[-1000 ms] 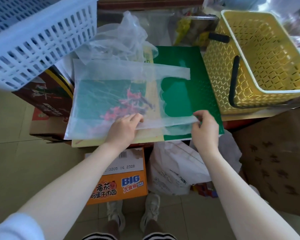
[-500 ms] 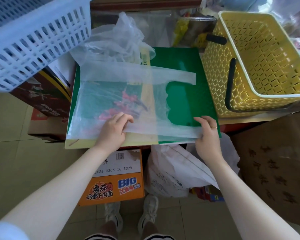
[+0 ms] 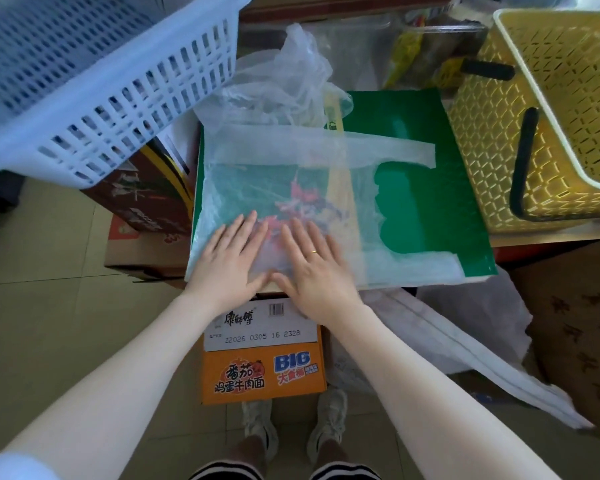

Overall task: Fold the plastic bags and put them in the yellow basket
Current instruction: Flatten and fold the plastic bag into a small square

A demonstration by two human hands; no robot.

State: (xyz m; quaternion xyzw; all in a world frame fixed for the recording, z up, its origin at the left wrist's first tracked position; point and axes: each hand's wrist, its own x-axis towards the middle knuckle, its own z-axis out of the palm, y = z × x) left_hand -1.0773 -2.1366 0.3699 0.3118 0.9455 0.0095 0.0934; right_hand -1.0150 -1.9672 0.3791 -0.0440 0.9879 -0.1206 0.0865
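Note:
A translucent white plastic bag (image 3: 284, 174) lies spread flat on a green board (image 3: 426, 202), its two handles pointing right. My left hand (image 3: 227, 258) and my right hand (image 3: 309, 263) lie side by side on the bag's near edge, palms down, fingers straight, pressing it flat. A heap of crumpled clear plastic bags (image 3: 284, 88) sits behind the flat one. The yellow basket (image 3: 555, 133) with black handles stands at the right of the board; what I see of its inside holds nothing.
A white slatted basket (image 3: 94, 74) overhangs at the upper left above brown boxes. Below the board stand an orange noodle carton (image 3: 264, 358) and a white sack (image 3: 447, 341). A brown cardboard box (image 3: 575, 323) sits at the right. Tiled floor lies at the left.
My right hand let go of the bag's near handle and moved left beside my left hand. Both hands now lie flat on the bag. The camera moved closer.

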